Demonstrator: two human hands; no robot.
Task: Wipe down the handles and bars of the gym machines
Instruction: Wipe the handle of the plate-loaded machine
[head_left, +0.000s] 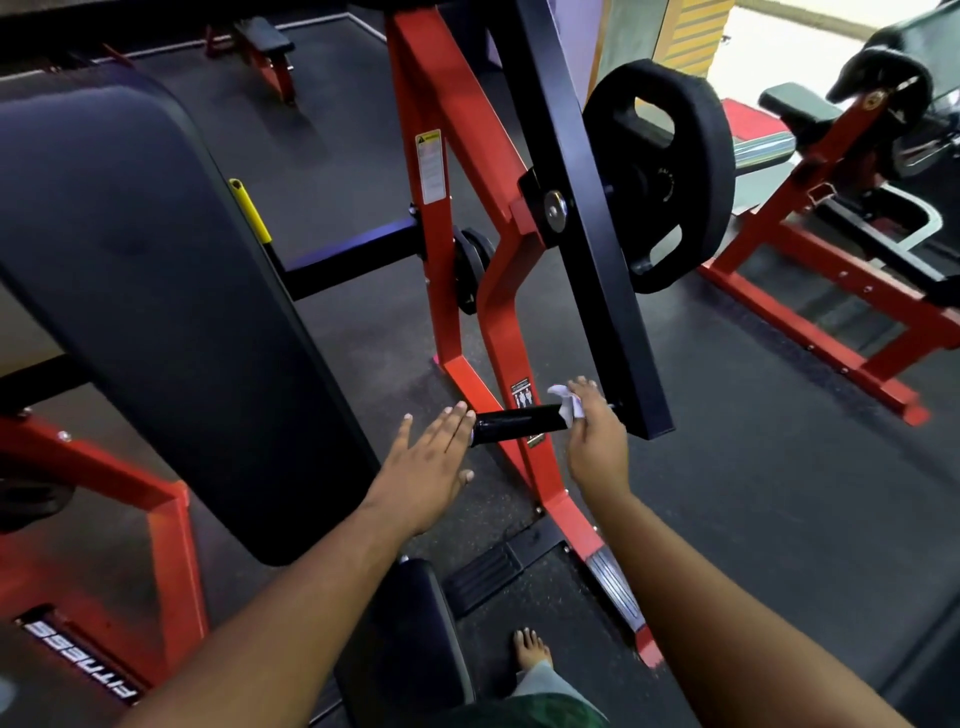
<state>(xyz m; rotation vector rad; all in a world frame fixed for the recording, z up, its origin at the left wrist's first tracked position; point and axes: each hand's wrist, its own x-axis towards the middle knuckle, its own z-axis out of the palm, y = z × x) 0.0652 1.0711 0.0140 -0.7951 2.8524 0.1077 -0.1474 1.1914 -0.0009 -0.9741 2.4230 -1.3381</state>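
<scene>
Just below the centre of the frame a short black cylindrical rubber-gripped handle (514, 425) juts out sideways from the lower end of a long black steel lever arm (582, 208) that slants from the top centre down to the lower right of centre. The right hand (595, 423) is wrapped over the handle's inner end, next to the lever arm, its fingers curled and pinching a small crumpled white cloth (566, 402) against the grip. The left hand (434, 460) is flat, fingers straight and together, with the fingertips touching the free outer end of the handle and holding nothing. Behind the handle stands the red painted steel frame (441, 234) of the machine, bearing a white warning label, its legs splaying down toward the lower centre. A black round weight plate (660, 171) hangs on the lever arm in the upper right of centre. A large black padded backrest (156, 291) fills the left of the frame, with a yellow-tipped adjustment lever (250, 210) at its right edge. A second red bench frame (831, 291) sits at the right, on the dark speckled rubber floor (779, 493). At the bottom centre a bare foot (531, 648) rests on the floor beside a black padded seat (410, 639).
</scene>
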